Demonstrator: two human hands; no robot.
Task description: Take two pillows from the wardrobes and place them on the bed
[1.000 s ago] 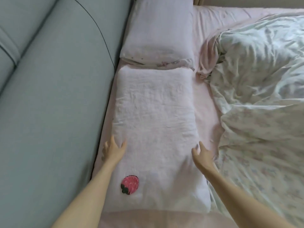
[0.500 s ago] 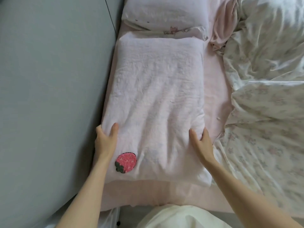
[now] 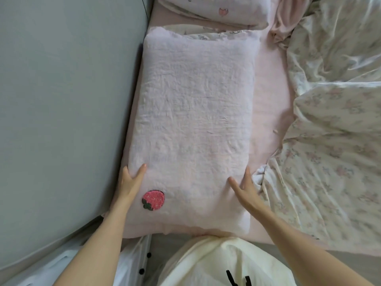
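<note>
A pale pink pillow [image 3: 193,120] with a red strawberry patch [image 3: 153,200] lies lengthwise on the bed's pink sheet [image 3: 268,104], against the headboard side. My left hand [image 3: 131,182] clasps its near left edge, thumb on top and fingers down the side. On the near right edge, my right hand [image 3: 245,190] has its thumb on the pillow and its fingers along the side. A second pillow [image 3: 216,9] in a printed white case lies just beyond the first, cut off by the top of the view.
A grey-green padded headboard [image 3: 61,100] runs along the left. A crumpled floral duvet [image 3: 329,141] covers the right of the bed. My cream garment [image 3: 216,265] fills the bottom, at the bed's near edge.
My hands went from hovering apart over the pillow to clasping its two near sides. The view has dropped closer, and the pillow now sits nearer to me with a gap to the second pillow.
</note>
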